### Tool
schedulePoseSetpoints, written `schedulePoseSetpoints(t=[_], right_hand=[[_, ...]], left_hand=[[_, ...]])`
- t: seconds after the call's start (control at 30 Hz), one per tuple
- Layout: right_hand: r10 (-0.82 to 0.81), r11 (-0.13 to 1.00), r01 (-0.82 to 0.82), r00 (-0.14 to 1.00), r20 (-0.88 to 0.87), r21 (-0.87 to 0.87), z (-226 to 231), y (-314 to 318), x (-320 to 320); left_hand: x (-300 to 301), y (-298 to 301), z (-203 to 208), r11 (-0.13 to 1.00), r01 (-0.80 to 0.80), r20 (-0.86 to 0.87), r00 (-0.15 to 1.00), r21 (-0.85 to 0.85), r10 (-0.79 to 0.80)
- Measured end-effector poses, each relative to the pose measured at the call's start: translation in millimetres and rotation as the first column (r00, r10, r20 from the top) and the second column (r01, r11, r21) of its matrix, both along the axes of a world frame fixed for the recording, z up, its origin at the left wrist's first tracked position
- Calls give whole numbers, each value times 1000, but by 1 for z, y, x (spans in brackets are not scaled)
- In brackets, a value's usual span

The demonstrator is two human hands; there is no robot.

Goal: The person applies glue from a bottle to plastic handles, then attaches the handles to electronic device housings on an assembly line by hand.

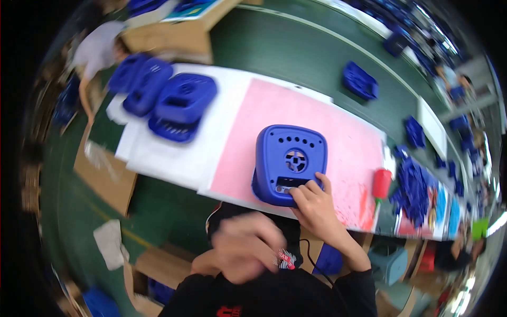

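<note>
A blue plastic shell (272,153) stands at the near edge of the pink sheet (338,142). Its top has a round spoked opening, a row of small round holes and a rectangular slot on the near side. My right hand (312,203) grips the shell's near right corner, with fingers at the slot; what lies inside the slot is too small to make out. Close to my body, left of the shell, my left hand (248,243) is smeared by motion. Its fingers cannot be made out, nor whether it holds anything.
Several similar blue shells (187,98) sit on the table's white left part (163,158). A red-handled tool (381,185) and a heap of blue parts (412,185) lie to the right. Cardboard boxes (158,269) stand below left. A co-worker (100,53) bends at the far left.
</note>
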State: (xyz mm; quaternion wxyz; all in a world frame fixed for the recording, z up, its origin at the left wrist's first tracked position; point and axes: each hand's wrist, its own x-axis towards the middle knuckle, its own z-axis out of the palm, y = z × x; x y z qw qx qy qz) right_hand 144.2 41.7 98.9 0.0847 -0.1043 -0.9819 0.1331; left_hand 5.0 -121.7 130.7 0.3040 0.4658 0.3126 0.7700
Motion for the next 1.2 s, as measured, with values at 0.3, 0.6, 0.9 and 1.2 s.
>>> schedulePoseSetpoints(t=[0.3, 0.6, 0.9, 1.2], right_hand=[[-84, 980, 74, 996, -43, -182, 1, 19, 42], [-481, 787, 152, 758, -440, -598, -19, 194, -17], [-582, 809, 588, 801, -139, 3, -102, 208, -23], [-804, 493, 844, 535, -261, 212, -59, 128, 62]], left_hand=[[-62, 121, -137, 836, -322, -372, 915, -445, 155], [-38, 127, -164, 830, -327, -509, 859, -452, 61], [-36, 133, -171, 849, -294, -509, 860, -439, 35], [-35, 131, -153, 871, -314, -585, 810, -378, 39]])
